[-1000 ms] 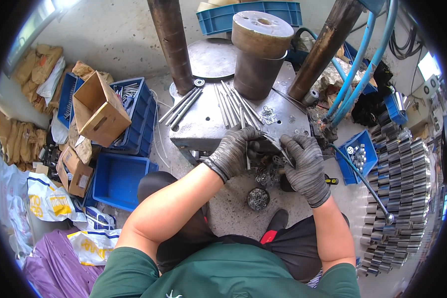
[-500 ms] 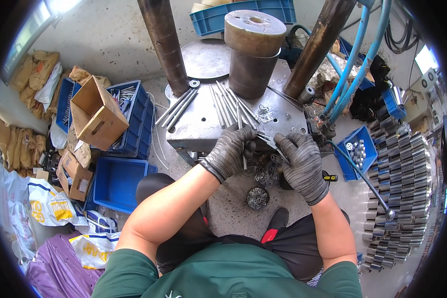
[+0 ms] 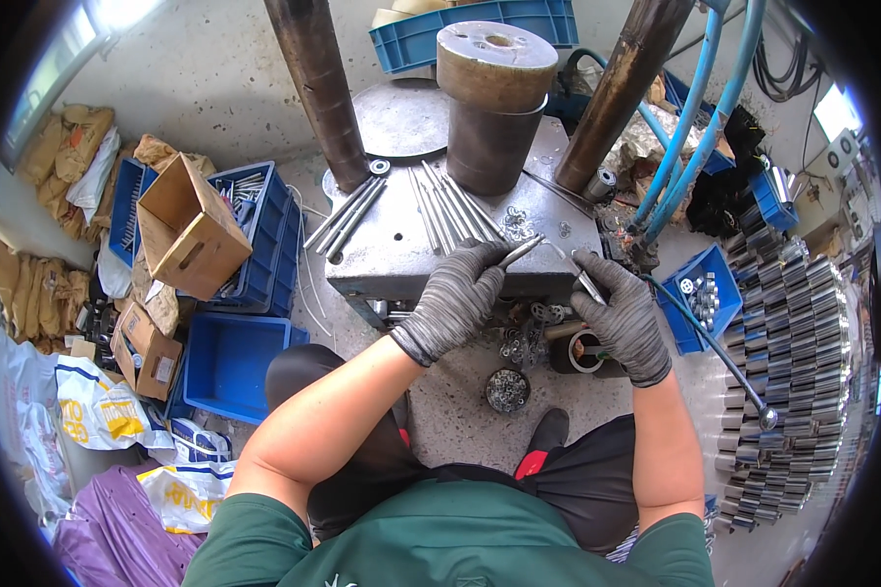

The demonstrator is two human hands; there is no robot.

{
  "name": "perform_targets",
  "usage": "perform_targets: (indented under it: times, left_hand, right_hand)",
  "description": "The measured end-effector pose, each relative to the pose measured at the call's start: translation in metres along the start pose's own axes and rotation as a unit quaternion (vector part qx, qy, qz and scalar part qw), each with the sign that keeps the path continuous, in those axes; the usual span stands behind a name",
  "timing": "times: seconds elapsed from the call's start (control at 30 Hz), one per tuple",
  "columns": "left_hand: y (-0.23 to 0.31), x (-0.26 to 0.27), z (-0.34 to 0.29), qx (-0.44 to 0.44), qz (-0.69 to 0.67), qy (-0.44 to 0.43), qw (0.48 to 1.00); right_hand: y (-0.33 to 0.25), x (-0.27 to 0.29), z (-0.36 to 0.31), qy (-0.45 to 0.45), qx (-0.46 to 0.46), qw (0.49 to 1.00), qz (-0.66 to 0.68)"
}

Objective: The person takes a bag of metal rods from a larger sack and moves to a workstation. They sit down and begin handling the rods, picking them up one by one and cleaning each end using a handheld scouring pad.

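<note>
My left hand (image 3: 460, 293), in a grey knit glove, is closed round a slim metal rod (image 3: 522, 250) whose end points up and right over the front edge of the steel press table (image 3: 382, 259). To its right, my right hand (image 3: 625, 318), gloved alike, grips a metal hand tool that looks like pliers (image 3: 587, 284), its thin tip near the rod's end but apart from it. Beyond my left hand, several metal rods (image 3: 440, 210) lie fanned out on the table. Small metal rings (image 3: 515, 223) are heaped to their right.
A thick steel cylinder (image 3: 494, 147) stands on the table between two dark columns (image 3: 318, 93). Below sits a round container of small rings (image 3: 508, 390). Blue crates (image 3: 230, 367) are at left; stacked metal tubes (image 3: 788, 372) and a lever with a ball end (image 3: 767, 419) are at right.
My hands have moved apart. The pliers-like tool has drawn back to the right, away from the rod, and the rod in my left hand has tilted towards the right.
</note>
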State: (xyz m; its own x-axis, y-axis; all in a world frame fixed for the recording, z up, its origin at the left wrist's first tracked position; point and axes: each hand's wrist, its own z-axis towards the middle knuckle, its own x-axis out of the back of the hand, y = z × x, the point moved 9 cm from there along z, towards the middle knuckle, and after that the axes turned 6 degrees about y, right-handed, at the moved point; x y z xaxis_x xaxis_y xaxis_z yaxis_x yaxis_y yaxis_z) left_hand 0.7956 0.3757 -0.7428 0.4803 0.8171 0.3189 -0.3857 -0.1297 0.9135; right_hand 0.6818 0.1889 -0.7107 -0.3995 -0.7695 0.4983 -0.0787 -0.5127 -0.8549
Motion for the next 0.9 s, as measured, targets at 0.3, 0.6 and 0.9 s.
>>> perform_targets:
  times: [0.3, 0.6, 0.9]
  left_hand:
    - [0.015, 0.004, 0.002, -0.046, 0.085, -0.016, 0.995]
    - [-0.016, -0.023, -0.009, 0.141, -0.111, -0.155, 0.972]
    - [0.018, -0.008, -0.009, 0.087, -0.236, -0.173, 0.952]
  right_hand:
    - [-0.011, 0.005, 0.001, -0.081, 0.013, 0.994, -0.069]
    - [0.0, -0.022, -0.006, -0.171, 0.059, 0.979, -0.089]
    - [-0.007, -0.002, -0.004, -0.149, -0.067, 0.985, 0.048]
